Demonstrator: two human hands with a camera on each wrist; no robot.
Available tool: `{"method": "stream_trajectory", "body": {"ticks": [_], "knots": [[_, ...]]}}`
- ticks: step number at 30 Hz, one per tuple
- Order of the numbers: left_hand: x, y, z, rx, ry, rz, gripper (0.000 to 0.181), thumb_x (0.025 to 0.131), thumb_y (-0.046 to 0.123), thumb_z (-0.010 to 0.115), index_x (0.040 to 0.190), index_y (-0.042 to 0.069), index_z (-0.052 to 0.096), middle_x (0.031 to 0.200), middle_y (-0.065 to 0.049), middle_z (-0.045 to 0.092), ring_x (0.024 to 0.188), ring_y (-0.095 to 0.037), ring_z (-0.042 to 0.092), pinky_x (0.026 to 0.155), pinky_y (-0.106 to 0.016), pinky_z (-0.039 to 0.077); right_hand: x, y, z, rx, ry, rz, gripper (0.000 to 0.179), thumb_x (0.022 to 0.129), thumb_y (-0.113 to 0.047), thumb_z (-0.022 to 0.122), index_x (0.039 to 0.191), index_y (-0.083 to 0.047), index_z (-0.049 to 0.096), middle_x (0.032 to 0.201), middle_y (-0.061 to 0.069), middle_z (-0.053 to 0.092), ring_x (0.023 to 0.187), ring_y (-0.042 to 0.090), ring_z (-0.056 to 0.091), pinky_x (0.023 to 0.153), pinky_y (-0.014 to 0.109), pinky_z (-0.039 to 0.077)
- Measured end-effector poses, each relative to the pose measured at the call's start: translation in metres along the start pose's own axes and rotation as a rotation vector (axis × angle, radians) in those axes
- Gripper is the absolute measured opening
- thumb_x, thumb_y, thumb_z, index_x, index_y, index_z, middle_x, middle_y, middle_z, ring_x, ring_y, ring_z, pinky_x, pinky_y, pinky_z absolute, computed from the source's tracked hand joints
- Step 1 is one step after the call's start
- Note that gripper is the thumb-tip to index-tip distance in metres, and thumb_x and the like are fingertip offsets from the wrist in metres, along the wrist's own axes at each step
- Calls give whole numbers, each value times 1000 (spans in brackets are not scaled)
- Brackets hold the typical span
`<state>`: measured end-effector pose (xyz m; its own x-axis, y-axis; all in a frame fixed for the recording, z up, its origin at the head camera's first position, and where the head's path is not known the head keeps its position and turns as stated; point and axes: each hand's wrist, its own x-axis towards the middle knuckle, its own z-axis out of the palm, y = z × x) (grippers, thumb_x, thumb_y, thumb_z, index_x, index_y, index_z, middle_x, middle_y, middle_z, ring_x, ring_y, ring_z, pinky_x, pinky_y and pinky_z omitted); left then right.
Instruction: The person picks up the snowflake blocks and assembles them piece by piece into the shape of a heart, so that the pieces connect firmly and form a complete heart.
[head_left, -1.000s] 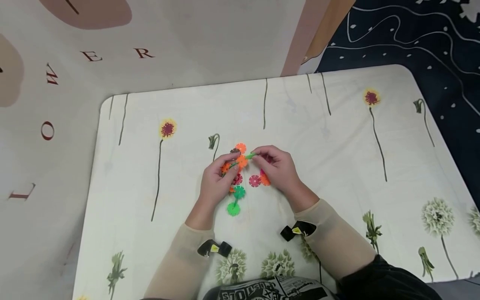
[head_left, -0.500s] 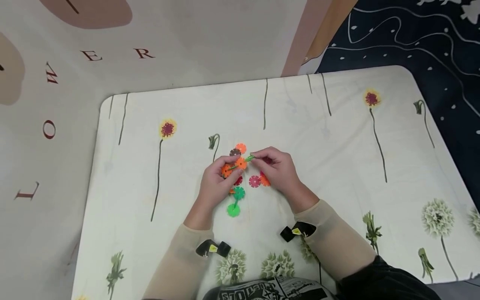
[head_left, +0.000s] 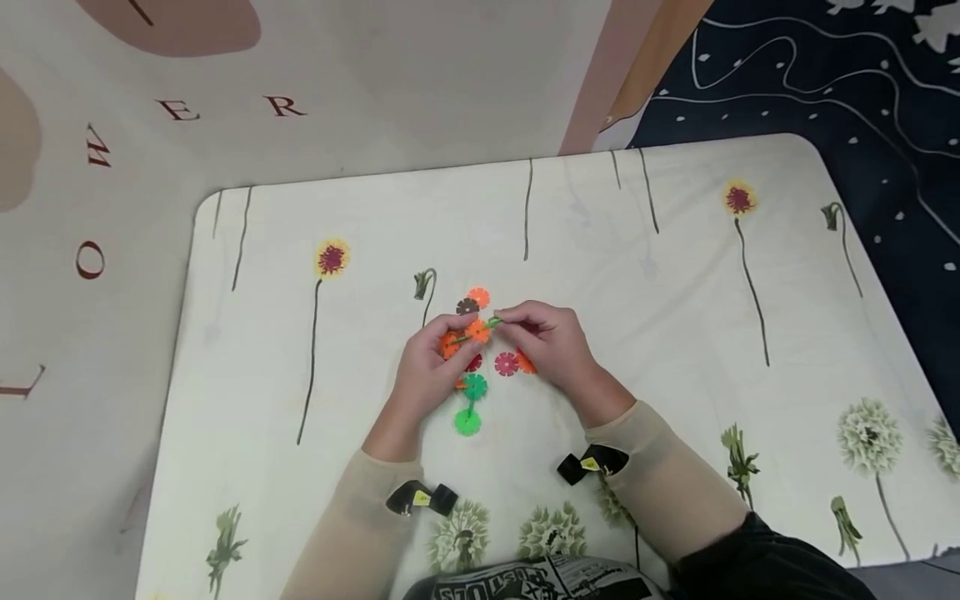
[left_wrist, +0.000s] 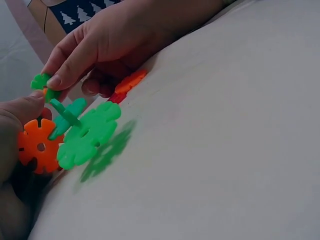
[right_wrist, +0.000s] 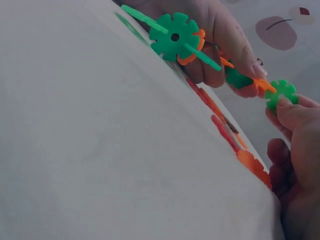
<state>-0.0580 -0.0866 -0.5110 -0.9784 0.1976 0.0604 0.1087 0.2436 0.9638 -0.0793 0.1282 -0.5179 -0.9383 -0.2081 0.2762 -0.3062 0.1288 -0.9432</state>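
My left hand (head_left: 420,367) grips a chain of interlocked snowflake discs. An orange disc (head_left: 478,331) sticks out past its thumb and forefinger. Between the thumb and fingers of my right hand (head_left: 551,342) is a small green disc (right_wrist: 281,92). Its edge meets the orange disc, and the right wrist view shows the two touching at the slots. Below the left hand, a teal-green disc (head_left: 475,386) and a bright green disc (left_wrist: 90,135) extend from the chain toward the body. Another orange disc (left_wrist: 41,146) sits by the left palm. The left fingers hide part of the chain.
Loose discs lie on the flower-print tabletop (head_left: 630,275): an orange one (head_left: 478,296) and a dark brown one (head_left: 467,306) beyond the hands, a pink-red one (head_left: 506,363) and an orange one (head_left: 526,361) beside the right hand. A wall (head_left: 375,92) borders the far side.
My right hand has come slightly left and nearer the body, with the green disc closer against the orange disc. The left hand keeps its hold on the chain, turning it a little.
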Motion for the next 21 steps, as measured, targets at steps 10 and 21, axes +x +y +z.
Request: {"method": "stream_trajectory", "body": {"ticks": [10,21], "knots": [[3,1,1,19,-12,-13,32,107,14,66,139,7,68,101,-11,73,95,-19,67,87,-18,54,3,2,0,-140,85,-7,17,92,-2,83,109,-8,84,97,3,75,87,16,63,73,21,54],[-1,-1,-4,-66,-53,-7,54,118,31,27,144,5,65,119,-15,76,119,-31,70,124,-48,33,2,0,1,-180,79,35,18,95,-5,81,113,-8,82,100,3,73,88,17,61,74,26,53]]}}
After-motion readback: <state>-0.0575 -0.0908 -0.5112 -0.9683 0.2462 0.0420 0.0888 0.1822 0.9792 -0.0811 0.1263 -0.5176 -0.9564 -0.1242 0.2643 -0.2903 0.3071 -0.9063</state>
